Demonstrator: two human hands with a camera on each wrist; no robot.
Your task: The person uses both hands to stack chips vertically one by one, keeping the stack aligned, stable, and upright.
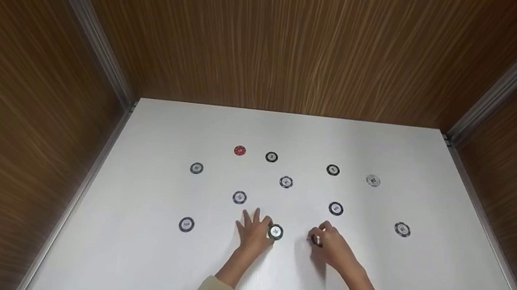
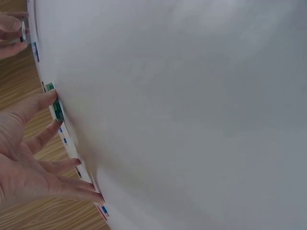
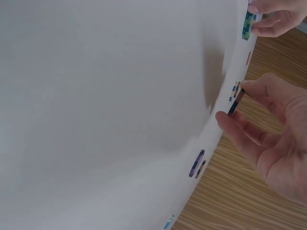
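Observation:
Thumb and forefinger of my left hand [image 1: 254, 236] pinch a small stack of green poker chips [image 1: 275, 231] by its edges, low on the white table. The other fingers of this hand spread out, their tips down at the surface in the left wrist view. To the right, my right hand [image 1: 335, 249] holds a single dark poker chip [image 3: 236, 103] between thumb and fingertips. That chip is tilted and raised over the table, with a shadow beside it. Nearest to the hands lie a purple-rimmed chip [image 1: 336, 209] and a grey-green chip [image 1: 239, 197], both flat.
More chips lie scattered flat on the white table [image 1: 137, 267], among them a red chip [image 1: 240, 150] at the back, a white chip [image 1: 373, 180] and a dark-rimmed chip [image 1: 402, 229] at the right. Wood-grain panels [image 1: 270, 44] wall the table at the back and both sides.

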